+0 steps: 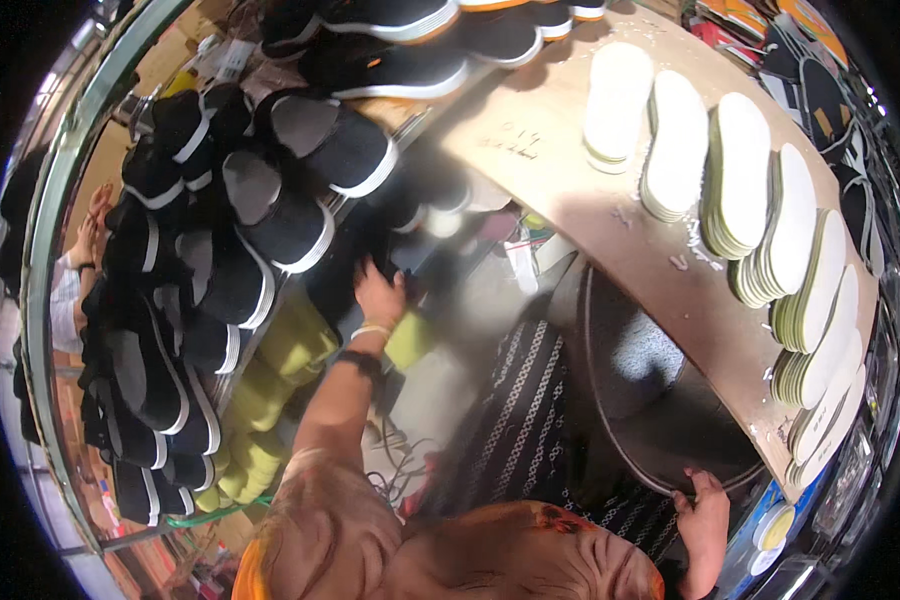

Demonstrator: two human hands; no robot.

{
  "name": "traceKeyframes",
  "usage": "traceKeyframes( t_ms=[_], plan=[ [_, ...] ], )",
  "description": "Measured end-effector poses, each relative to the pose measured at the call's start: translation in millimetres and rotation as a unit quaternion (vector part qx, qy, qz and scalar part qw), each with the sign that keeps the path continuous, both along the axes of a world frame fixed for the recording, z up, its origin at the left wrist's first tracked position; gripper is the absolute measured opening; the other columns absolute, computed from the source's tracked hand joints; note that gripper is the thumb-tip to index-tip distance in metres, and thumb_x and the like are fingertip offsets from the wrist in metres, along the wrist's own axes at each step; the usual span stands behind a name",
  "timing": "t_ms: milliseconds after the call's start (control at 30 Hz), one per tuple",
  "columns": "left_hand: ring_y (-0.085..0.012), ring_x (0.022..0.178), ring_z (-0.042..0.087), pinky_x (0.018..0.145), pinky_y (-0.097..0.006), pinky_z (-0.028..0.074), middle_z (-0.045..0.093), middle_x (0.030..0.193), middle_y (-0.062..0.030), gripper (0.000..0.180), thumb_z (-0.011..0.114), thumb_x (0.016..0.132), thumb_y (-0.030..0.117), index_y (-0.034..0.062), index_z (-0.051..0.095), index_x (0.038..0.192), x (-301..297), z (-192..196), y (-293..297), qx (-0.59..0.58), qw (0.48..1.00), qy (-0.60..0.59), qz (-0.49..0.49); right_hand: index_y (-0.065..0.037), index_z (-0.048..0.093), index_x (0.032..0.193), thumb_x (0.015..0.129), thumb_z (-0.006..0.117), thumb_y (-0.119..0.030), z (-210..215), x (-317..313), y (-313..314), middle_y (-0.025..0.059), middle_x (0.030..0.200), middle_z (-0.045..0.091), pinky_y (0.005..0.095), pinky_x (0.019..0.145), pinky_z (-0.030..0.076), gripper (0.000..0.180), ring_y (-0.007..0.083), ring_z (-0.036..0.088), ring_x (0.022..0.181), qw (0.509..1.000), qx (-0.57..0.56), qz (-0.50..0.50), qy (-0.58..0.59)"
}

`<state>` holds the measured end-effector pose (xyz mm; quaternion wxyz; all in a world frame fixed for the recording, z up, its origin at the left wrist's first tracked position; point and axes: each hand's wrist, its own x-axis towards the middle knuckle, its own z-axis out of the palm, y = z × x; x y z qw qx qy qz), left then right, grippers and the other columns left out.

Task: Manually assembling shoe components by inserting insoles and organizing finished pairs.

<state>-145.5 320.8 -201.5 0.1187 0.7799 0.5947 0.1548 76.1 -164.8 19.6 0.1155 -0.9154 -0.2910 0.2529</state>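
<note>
My left hand (380,297) reaches forward at the centre, thumb and forefinger apart. Its fingertips are at a dark, blurred shape beside the racked shoes, and I cannot make out whether they touch it. Black slip-on shoes (282,225) with white soles stand in rows on the rack to its left. At the lower right, my right hand (705,515) has loosely bent, parted fingers beside the rim of a large dark tub (610,425). Nothing shows in that hand.
On the right, a curved tan board (560,165) bears stacks of white insoles (738,170). More black shoes (390,70) line the far side. Yellow-green shoe forms (260,430) sit below the left rack. Another person's hand (90,225) shows beyond it.
</note>
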Motion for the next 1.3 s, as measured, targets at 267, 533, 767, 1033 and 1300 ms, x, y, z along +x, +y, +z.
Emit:
traceKeyframes(
  t_ms=[267,533,767,1033,1300],
  plan=[
    [-0.0345,0.13,0.026,0.106,-0.039,0.027,0.029,0.138,-0.0234,0.092,0.062,0.072,0.05,0.0006,0.021,0.137,-21.5,-29.3,63.9,-0.144,0.981,0.106,0.08,0.001,0.056,0.102,0.065,0.065,0.002,-3.7,-4.0,10.3,0.0235,0.095,0.057,0.0437,0.078,0.043,0.038,0.0429,0.054,0.09,0.999,-0.04,-0.01,-0.012],
    [-0.0383,0.126,0.032,0.102,-0.041,0.032,0.029,0.137,-0.0232,0.092,0.06,0.071,0.051,0.004,0.018,0.138,-51.2,-13.3,16.7,-0.148,0.967,0.088,0.188,0.002,0.056,0.102,0.064,0.063,0.005,-3.8,10.2,18.5,0.0232,0.096,0.056,0.043,0.077,0.043,0.039,0.0426,0.053,0.091,0.999,-0.008,-0.015,-0.031],
    [-0.0388,0.126,0.031,0.101,-0.046,0.031,0.024,0.139,-0.0242,0.092,0.055,0.073,0.057,0.0069,0.015,0.139,-79.8,-32.8,36.6,-0.247,0.924,0.107,0.271,0.002,0.055,0.104,0.064,0.063,0.007,-3.9,9.5,7.6,0.0223,0.097,0.057,0.0427,0.077,0.044,0.041,0.0412,0.054,0.09,0.999,-0.015,-0.024,-0.04],
    [-0.0406,0.125,0.03,0.1,-0.051,0.029,0.023,0.139,-0.0248,0.083,0.055,0.077,0.051,0.01,0.018,0.139,-68.4,-47.7,39.4,-0.078,0.938,0.211,0.262,0.002,0.055,0.103,0.064,0.064,0.005,6.2,-0.7,-17.1,0.0233,0.098,0.057,0.0422,0.078,0.044,0.041,0.0406,0.054,0.091,0.997,-0.036,-0.049,-0.047],
    [-0.038,0.119,0.039,0.099,-0.045,0.031,0.039,0.127,-0.0258,0.068,0.055,0.08,0.043,0.0036,0.033,0.131,-60.3,-20.5,35.3,0.003,0.974,0.208,0.091,0.002,0.057,0.104,0.066,0.064,0.003,14.4,0.5,-24.2,0.0214,0.104,0.059,0.0375,0.086,0.043,0.038,0.0377,0.054,0.1,0.994,-0.016,-0.081,-0.065]
  ],
)
